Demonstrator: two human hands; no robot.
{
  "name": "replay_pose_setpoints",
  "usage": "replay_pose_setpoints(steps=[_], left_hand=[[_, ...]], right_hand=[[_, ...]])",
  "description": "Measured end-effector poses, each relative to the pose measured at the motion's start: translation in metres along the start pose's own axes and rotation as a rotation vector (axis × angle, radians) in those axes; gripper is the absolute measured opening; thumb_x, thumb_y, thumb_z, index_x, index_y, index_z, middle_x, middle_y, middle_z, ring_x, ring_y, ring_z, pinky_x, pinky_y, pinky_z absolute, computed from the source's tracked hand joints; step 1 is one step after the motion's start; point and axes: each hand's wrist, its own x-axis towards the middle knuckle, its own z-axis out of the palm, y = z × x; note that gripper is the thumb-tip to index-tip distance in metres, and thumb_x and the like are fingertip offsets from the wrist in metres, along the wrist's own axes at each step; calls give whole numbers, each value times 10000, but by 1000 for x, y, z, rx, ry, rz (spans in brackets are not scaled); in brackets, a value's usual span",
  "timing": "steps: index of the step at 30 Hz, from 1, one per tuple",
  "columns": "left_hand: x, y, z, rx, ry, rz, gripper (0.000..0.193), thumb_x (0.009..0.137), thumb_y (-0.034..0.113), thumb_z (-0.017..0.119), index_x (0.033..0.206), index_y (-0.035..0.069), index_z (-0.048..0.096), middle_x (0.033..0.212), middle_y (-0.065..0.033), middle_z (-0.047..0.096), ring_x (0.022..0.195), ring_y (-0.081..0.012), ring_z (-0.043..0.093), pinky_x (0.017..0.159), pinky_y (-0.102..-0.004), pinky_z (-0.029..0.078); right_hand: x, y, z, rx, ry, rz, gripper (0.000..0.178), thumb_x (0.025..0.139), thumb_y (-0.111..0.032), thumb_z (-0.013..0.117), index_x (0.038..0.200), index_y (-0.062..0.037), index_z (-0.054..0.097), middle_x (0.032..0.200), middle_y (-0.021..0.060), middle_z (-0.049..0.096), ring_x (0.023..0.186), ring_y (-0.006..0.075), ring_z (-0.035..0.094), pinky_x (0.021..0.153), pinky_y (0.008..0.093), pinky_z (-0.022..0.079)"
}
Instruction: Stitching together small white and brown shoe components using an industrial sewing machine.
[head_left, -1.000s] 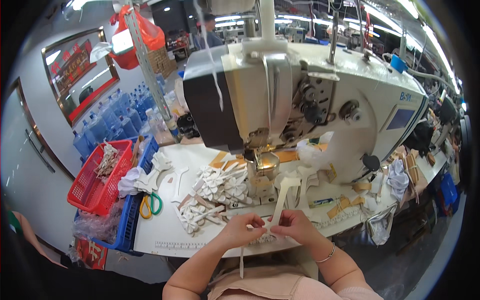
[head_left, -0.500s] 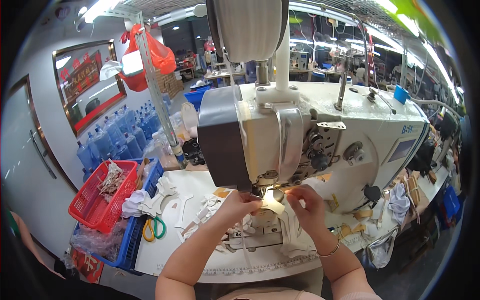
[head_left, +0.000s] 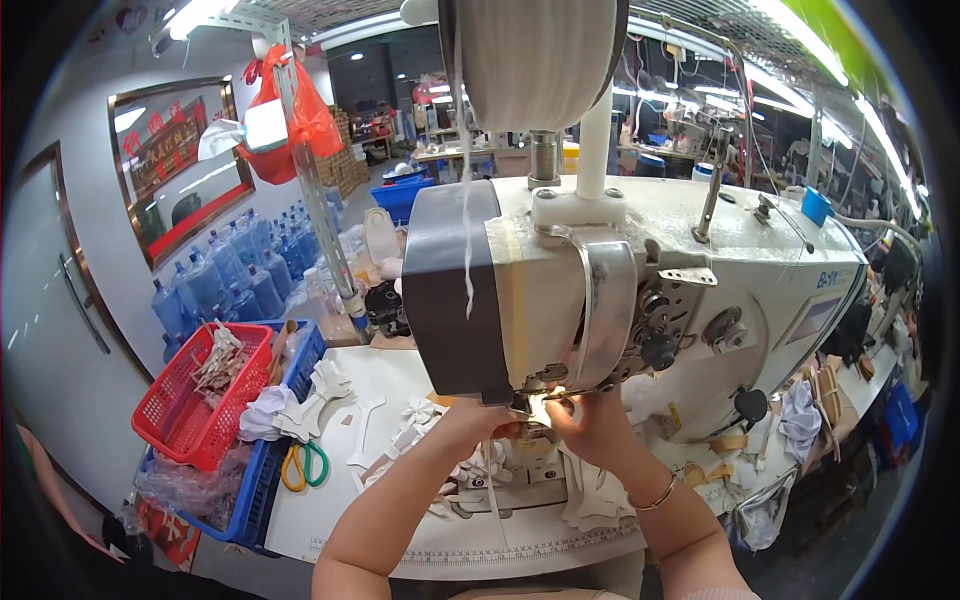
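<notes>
A white sewing machine [head_left: 530, 330] stands before me, its needle area brightly lit. My left hand [head_left: 484, 422] is closed at the left of the needle, with its fingertips on a small pale cut piece [head_left: 541, 410]. To the right of the needle my right hand [head_left: 598, 428] is closed too, fingers curled in close to the lit spot; what they grip is hidden. The machine head covers part of both hands' fingertips. White cut pieces [head_left: 596, 497] lie stacked below my right hand. More white pieces [head_left: 415, 428] are heaped beside my left forearm.
Green-and-yellow scissors [head_left: 304, 466] lie on the white table [head_left: 335, 520] at the left. Next to them, a red basket [head_left: 185, 440] sits on a blue crate [head_left: 262, 500]. A white tape spool [head_left: 535, 65] rises above the machine. Scraps and cloth [head_left: 797, 405] lie at the right.
My right hand has moved left and closer to the needle. My left hand has shifted slightly down. The view has shifted, so the machine appears further right, and a loose white strip now hangs before it.
</notes>
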Motion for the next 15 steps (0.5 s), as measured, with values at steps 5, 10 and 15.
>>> replay_pose_setpoints(steps=[5, 10, 15], left_hand=[[5, -4, -11, -10, -61, 53, 158, 812, 80, 618, 956, 16, 600, 845, -53, 599, 675, -133, 590, 626, -248, 495], [28, -25, -17, 127, -3, -87, 182, 784, 133, 710, 938, 57, 649, 772, -33, 635, 655, -90, 570, 558, -225, 448], [18, -25, -39, 196, 144, -33, 219, 797, 19, 571, 1013, -13, 558, 709, -126, 622, 564, -203, 588, 538, -318, 489]], right_hand=[[-13, 12, -8, -91, 128, -189, 244, 762, -161, 688, 956, -34, 611, 935, 126, 586, 895, 290, 520, 775, 384, 392], [-37, 2, -36, 32, 81, -176, 303, 745, -141, 722, 1016, -63, 610, 993, 112, 568, 918, 303, 527, 792, 375, 445], [-76, 18, -109, -292, 496, -331, 241, 711, -11, 697, 937, -51, 625, 896, 85, 612, 856, 296, 586, 735, 371, 492]])
